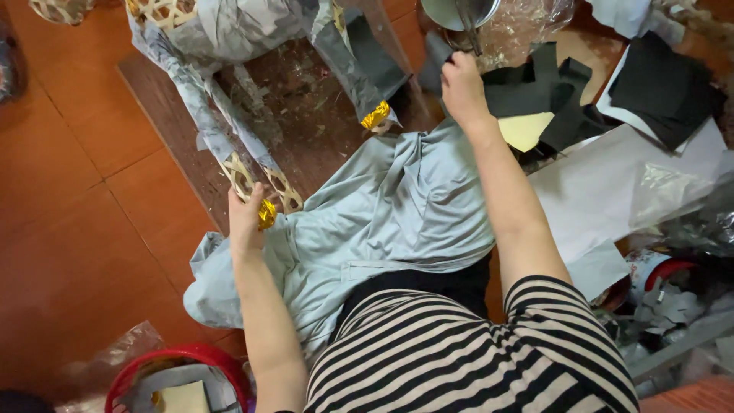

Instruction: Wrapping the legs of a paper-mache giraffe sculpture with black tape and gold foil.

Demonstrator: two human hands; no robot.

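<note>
Orange floor tiles [69,153] lie under a dark wooden board [306,130]. Your left hand [246,218] closes on a gold foil tip [267,214] at one leg of the paper-wrapped bamboo frame [222,115]. Your right hand [462,86] pinches something dark by the metal bowl [451,11]; I cannot tell what. Grey cloth [390,206] covers your lap.

metal bowl [459,11] — cropped, right fingertips [453,63] hidden

Home craft workshop: tiled floor [69,229], paper scraps [665,306], woven bamboo frame [252,180], black cut sheets [661,88].
</note>
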